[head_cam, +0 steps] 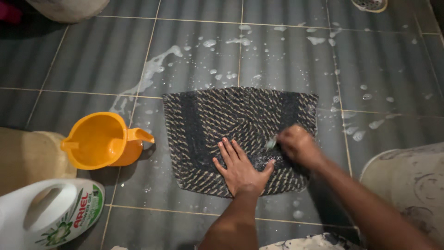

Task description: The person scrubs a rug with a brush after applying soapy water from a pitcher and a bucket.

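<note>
On a wet, grey tiled floor (92,60), a person's left hand (240,169) presses flat, fingers spread, on a dark woven mat (208,125) lying at the middle of the floor, while the right hand (298,146) is closed in a tight grip around a small pale object, seemingly a brush (271,143), held against the mat just beside the left thumb. Soap suds (152,69) streak the tiles beyond the mat's far edge; the slick floor could let the mat skid under the pressing palm. An orange jug (104,141) stands near the mat's left edge; it appears empty. A white detergent bottle (48,213) lies at the floor's near left corner, contents unseen.
</note>
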